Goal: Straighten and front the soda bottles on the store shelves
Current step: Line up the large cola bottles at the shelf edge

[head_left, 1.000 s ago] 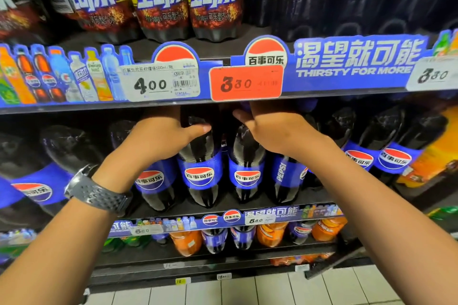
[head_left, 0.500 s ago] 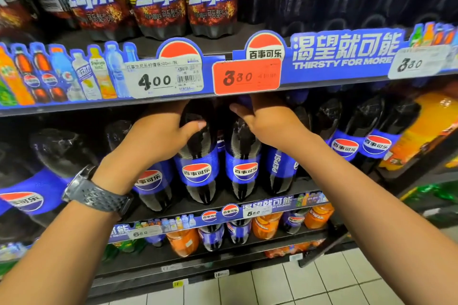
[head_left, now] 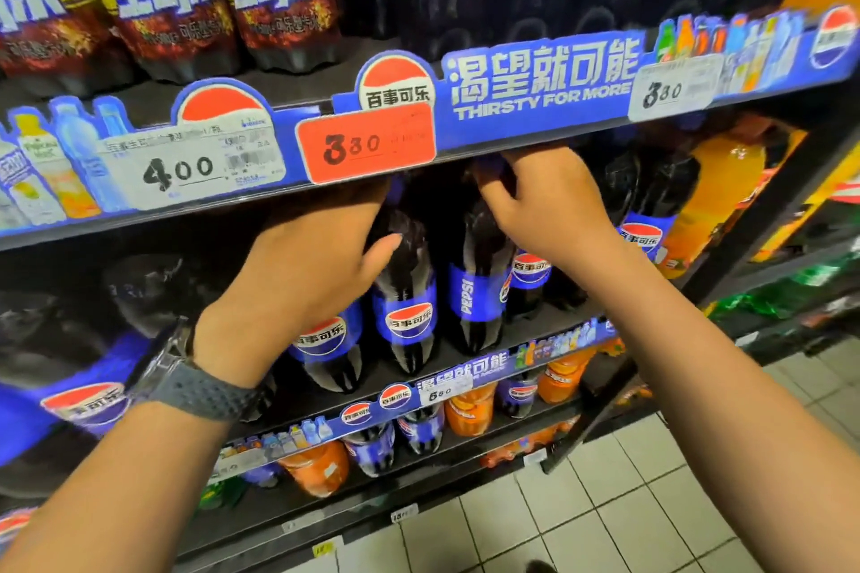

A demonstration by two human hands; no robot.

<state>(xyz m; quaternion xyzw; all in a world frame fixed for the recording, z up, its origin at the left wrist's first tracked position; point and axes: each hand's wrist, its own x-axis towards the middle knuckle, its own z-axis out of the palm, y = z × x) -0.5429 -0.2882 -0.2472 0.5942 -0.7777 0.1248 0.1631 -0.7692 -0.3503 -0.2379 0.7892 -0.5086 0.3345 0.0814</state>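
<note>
Now the sideways Pepsi bottle (head_left: 472, 293) is the one that matters. It stands on the middle shelf (head_left: 535, 330) with its vertical PEPSI wordmark to the aisle, and only a sliver of the globe shows at the label's right edge. Half a second ago the bottle under these same fingers showed its globe squarely forward. I cannot tell whether that bottle has been twisted or the hand has gone over to its neighbour. Either way this label is not fronted, and by my reading a turn about the bottle's own axis is what remains here.

Just beside it on the left, the globe-front Pepsi bottle (head_left: 409, 298) faces out as it did before. So does the next Pepsi bottle (head_left: 321, 340) beyond it, partly behind the left hand (head_left: 307, 261). A deeper Pepsi bottle (head_left: 530, 270) sits a little further back on the right, globe forward.

The right hand (head_left: 544, 205) has climbed from the bottle shoulders to the top. Its fingers (head_left: 493, 186) are curled round the blue cap and neck of the sideways bottle, tucked right beneath the blue shelf strip (head_left: 535, 74) and the red price tag (head_left: 367, 142). The left hand holds the globe-front bottle by the shoulder, thumb laid across the front, with the fingers round the far side and mostly hidden. A wristwatch (head_left: 195, 382) sits on that wrist. An orange soda bottle (head_left: 726, 181) stands well off to the right.
</note>
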